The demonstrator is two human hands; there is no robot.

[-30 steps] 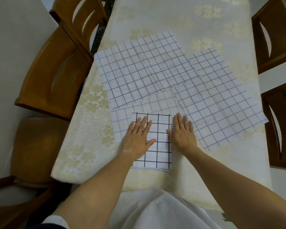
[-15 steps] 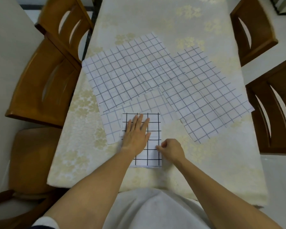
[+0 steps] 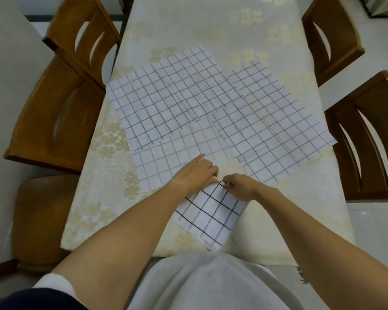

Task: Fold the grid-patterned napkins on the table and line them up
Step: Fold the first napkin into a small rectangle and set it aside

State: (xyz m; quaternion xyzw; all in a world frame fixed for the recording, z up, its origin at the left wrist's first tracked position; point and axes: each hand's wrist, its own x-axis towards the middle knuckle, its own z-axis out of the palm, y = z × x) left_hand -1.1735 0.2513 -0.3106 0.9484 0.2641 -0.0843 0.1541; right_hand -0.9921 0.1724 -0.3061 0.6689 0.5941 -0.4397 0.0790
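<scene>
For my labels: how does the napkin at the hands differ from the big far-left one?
The near napkin is folded small; the far-left napkin lies spread flat. The near napkin's lines are bold black; the far-left napkin's are thinner, bluish. Both are white grids.

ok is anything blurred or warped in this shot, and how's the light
Head view: the wide-angle lens bows the table edges and the wooden chairs outward; slight blur softens the left hand, the right hand and the folded napkin; the light is soft and even, with no glare and only faint shadows.
</scene>
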